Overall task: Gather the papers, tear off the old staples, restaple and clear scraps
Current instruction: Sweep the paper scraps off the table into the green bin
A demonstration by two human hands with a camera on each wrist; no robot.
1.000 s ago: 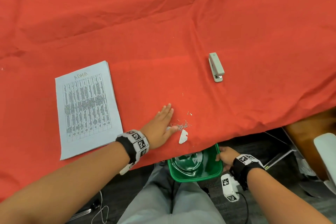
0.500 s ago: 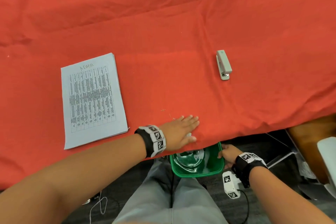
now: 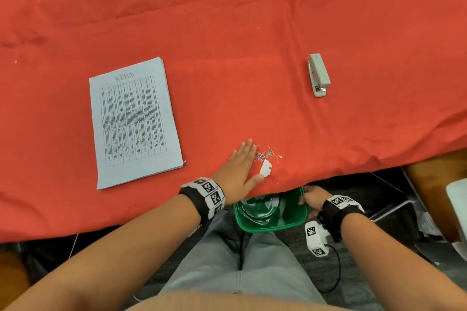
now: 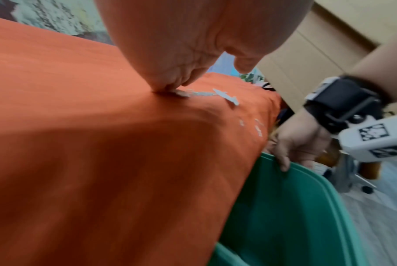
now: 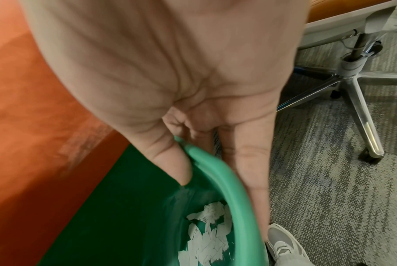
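My left hand (image 3: 240, 166) lies flat, fingers straight, on the red tablecloth (image 3: 227, 45) near the front edge. Just to its right are a small heap of loose staples (image 3: 265, 155) and a torn white paper scrap (image 3: 265, 168), which the thumb touches. In the left wrist view the palm edge (image 4: 170, 54) presses the cloth beside the scraps (image 4: 225, 95). Below the table edge my right hand (image 3: 312, 197) grips the rim of a green bin (image 3: 270, 225), thumb inside (image 5: 177, 162). Torn scraps (image 5: 206, 239) lie in the bin. The paper stack (image 3: 136, 121) lies at the left.
A grey stapler (image 3: 319, 74) lies on the cloth at the right, far from both hands. My lap in grey trousers (image 3: 227, 272) is below the bin. An office chair base (image 5: 352, 81) stands on the carpet to the right.
The left hand slid to the table edge over the scraps, then moved back up the cloth; staples and a scrap show beside it again. The right hand kept its grip on the bin.
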